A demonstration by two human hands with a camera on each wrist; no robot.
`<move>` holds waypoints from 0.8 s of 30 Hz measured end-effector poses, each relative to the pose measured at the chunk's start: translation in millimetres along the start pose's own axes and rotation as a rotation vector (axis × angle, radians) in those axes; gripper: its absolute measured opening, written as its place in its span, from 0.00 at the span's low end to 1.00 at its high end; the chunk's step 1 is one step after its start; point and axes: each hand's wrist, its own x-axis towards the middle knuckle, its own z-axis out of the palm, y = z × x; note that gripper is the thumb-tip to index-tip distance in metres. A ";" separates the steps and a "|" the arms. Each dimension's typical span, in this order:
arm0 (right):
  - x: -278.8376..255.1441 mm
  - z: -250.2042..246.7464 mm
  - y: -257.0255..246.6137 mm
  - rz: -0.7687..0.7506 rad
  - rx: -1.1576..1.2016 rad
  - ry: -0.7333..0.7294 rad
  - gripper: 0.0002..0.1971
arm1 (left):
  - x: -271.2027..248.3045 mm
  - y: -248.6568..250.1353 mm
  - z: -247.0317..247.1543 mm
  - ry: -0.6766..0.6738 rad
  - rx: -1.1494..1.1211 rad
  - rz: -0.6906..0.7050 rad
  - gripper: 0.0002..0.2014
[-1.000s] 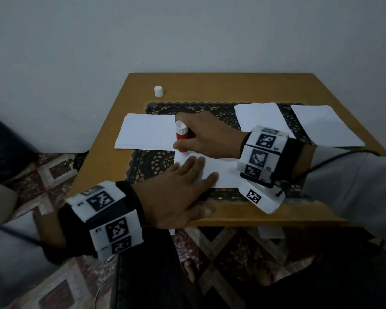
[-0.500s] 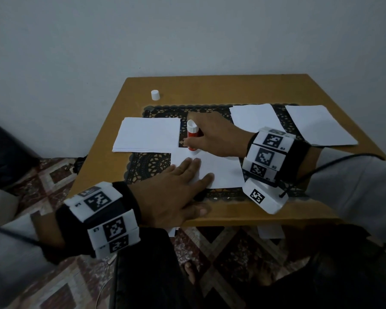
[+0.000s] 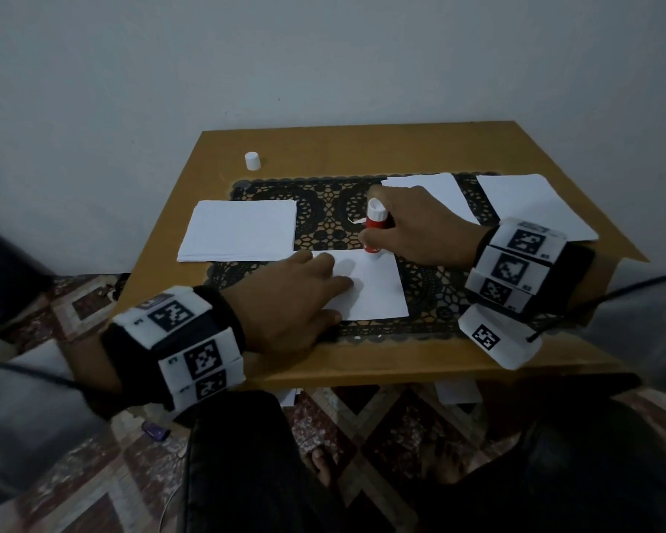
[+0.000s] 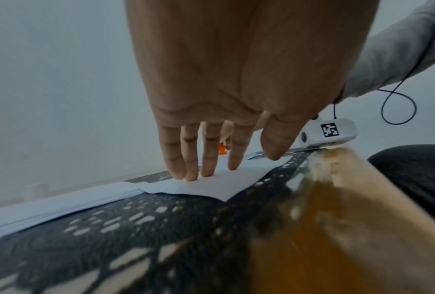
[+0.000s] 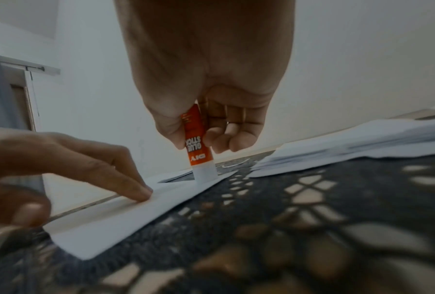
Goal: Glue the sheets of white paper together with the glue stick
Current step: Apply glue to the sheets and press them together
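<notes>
The right hand (image 3: 412,225) has carried the glue stick (image 3: 375,228) along the far edge of the single sheet (image 3: 370,286), from the sheet's far-left corner a second ago to a position near its far-right corner now; the stick remains inverted, its white dispensing end (image 5: 206,174) touching the paper. By this reading, one glue pass along that edge is nearly complete, and either a further pass or the placing of a second sheet comes next. The right hand's fingers (image 5: 232,137) are clenched around the stick's orange-red barrel, thumb on one side and curled fingers on the other. The left hand (image 3: 289,302) has held its station: its fingers (image 4: 209,157) are extended and released, grasping nothing, and their tips press the near-left portion of the sheet flat against the black lace mat (image 3: 323,209) on the tabletop (image 3: 362,148). The sheet itself is plain white, thin and square-cut, lying flat with no visible curl (no glue track can be made out on it in this dim light). A neat stack of white paper (image 3: 243,234) lies to the left, just beside the sheet's far-left corner, and two further sheets (image 3: 531,203) lie on the right, well apart from the working sheet. The stick's white cap (image 3: 252,161) stands upright on the bare wood near the far-left corner, clear of the work.
</notes>
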 end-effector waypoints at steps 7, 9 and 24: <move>-11.5 -13.3 10.2 0.047 -0.022 0.011 0.12 | 24.3 -4.4 -8.8 -0.096 0.087 -0.016 0.33; -14.1 -17.6 6.5 0.052 -0.033 0.059 0.13 | 26.8 -6.1 -11.6 -0.115 0.080 -0.006 0.34; -10.3 -3.5 -7.5 0.106 -0.034 0.040 0.10 | 34.9 -12.9 -16.8 -0.113 0.031 0.027 0.35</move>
